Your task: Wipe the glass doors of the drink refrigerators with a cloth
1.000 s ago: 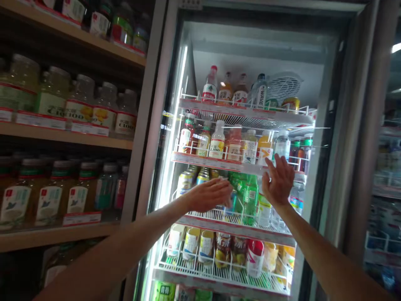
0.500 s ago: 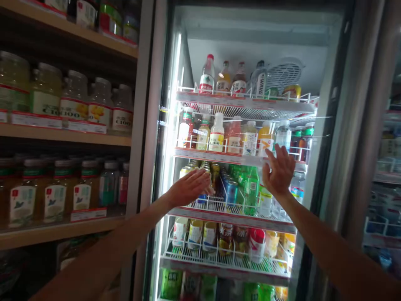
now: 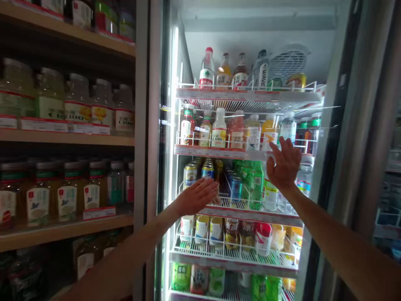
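My left hand is stretched out with its fingers straight and together, in front of the lit fridge's middle shelf. A pale patch shows beneath its fingertips; I cannot make out what it is. Behind this hand stand a blue can and a yellow-topped can. My right hand is raised with spread fingers, before the edge of the second shelf. Nearest to it in view are an orange drink bottle and a clear bottle. I cannot tell whether either hand touches anything.
Wooden shelves with rows of bottled drinks stand on the left. The fridge's metal frame runs upright beside them. Green bottles fill part of the middle shelf, with cans below. Another fridge is at the far right.
Both hands have shifted slightly to the right in the picture, the left a little lower and the right a little higher. The view has moved slightly too.
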The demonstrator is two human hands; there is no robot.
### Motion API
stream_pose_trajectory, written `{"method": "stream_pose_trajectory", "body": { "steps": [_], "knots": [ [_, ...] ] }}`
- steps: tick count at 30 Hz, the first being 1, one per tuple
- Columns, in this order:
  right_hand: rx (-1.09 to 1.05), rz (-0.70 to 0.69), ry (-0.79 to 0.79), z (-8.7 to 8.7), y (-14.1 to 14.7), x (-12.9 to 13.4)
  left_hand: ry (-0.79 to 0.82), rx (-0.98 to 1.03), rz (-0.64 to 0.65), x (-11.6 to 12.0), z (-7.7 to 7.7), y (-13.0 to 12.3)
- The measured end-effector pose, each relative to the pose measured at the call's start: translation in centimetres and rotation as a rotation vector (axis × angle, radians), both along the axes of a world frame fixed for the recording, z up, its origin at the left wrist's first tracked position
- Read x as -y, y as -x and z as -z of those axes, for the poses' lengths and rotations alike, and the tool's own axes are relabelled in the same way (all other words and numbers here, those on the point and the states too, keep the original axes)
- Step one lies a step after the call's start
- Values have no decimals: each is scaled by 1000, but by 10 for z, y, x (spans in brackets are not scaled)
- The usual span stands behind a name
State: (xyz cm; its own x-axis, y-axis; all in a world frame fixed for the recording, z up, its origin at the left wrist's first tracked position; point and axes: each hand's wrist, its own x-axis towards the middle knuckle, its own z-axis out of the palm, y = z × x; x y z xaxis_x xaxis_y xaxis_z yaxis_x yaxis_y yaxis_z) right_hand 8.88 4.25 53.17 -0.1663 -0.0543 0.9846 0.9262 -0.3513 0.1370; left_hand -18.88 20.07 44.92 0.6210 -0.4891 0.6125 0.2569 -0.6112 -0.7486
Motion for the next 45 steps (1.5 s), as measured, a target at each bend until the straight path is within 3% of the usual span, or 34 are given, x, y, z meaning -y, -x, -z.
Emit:
{"method": "stream_pose_trajectory", "body": {
  "steps": [2, 4, 6, 8, 12, 14, 16, 19, 21, 23, 25, 27, 29, 32, 34, 36, 40, 42, 45],
  "knots": [
    [-2, 0, 0, 0, 1, 0, 57, 101, -20, -10, -20, 12],
    [-2, 3, 2, 0, 1, 1, 178, 358, -25, -22, -43, 27],
    [-8, 9, 5, -1, 2, 1, 255, 552, -6, -28, -52, 35],
    [-15, 18, 9, -1, 2, 1, 253, 534, 1, -26, -40, 33],
    [-7, 20, 1, -1, 1, 0, 62, 124, -3, -7, 3, 15],
    [-9, 15, 1, -1, 1, -1, -2, 11, 3, -6, 4, 12],
    [-19, 15, 13, -1, 1, 0, 41, 114, 7, -11, -16, 14],
    [-36, 29, 31, -1, 3, 1, 218, 540, 37, -20, -51, 18],
    [-38, 41, 31, -1, 3, 1, 272, 673, 62, -18, -56, 13],
    [-33, 45, 27, -1, 4, 2, 202, 535, 68, -10, -44, 3],
    [-25, 44, 22, -1, 4, 2, 48, 244, 70, -2, -26, -4],
    [-19, 43, 17, -1, 3, 1, -38, 52, 67, -1, -21, -5],
    [-15, 41, 11, -1, 3, 1, 22, 107, 65, -6, -35, 1],
    [-15, 31, 5, -1, 4, 1, 248, 529, 92, -16, -73, 8],
    [-12, 30, -1, 0, 4, 0, 309, 695, 116, -16, -88, 3],
    [-12, 34, 1, 1, 4, 0, 251, 599, 113, -7, -85, -9],
    [-14, 43, -10, 3, 3, -1, -51, 91, 69, 11, -67, -31],
    [1, 44, -23, 3, 3, -1, -86, 48, 41, 8, -79, -29],
    [16, 37, -25, 3, 3, -1, 79, 349, 43, -7, -120, -16]
  ]
}}
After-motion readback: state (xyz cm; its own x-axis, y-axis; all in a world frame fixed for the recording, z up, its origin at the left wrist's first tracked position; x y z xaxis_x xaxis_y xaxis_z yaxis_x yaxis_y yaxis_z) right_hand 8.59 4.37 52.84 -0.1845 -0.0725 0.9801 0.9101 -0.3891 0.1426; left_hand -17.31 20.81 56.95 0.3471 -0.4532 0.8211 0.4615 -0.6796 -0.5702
